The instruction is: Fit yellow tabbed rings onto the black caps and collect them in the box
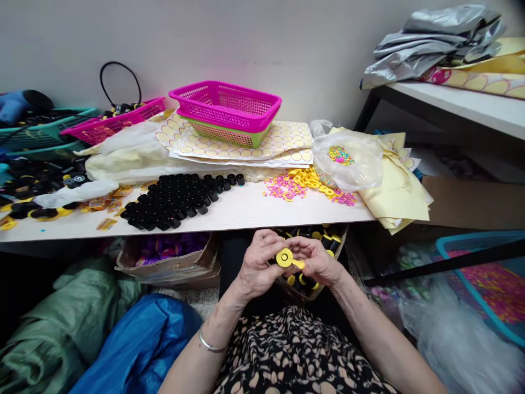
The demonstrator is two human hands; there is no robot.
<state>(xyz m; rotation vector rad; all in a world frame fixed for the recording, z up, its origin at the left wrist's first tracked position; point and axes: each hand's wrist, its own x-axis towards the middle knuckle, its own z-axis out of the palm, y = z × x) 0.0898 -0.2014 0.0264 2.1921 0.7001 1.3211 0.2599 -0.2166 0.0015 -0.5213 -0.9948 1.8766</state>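
Over my lap, a yellow plastic piece (284, 257) with a round disc and a short tab is held between both hands. My left hand (259, 261) pinches the disc from the left, its fingers curled round behind. From the right, my right hand (318, 261) has thumb and fingers closed by the tab (299, 264). Anything behind the disc is hidden by my fingers. Below my hands stands a box (342, 241) with black and yellow pieces (303, 282) in it. Many black cylinders (176, 197) stand in rows on the table (241, 210).
Yellow pieces (307, 178) and small pink bits (285, 187) lie on the table beside a clear bag (365, 158) of coloured bits. Stacked pink and green baskets (225, 106) stand at the back. Under the table are a cardboard box (168, 271) and a blue sack (143, 339).
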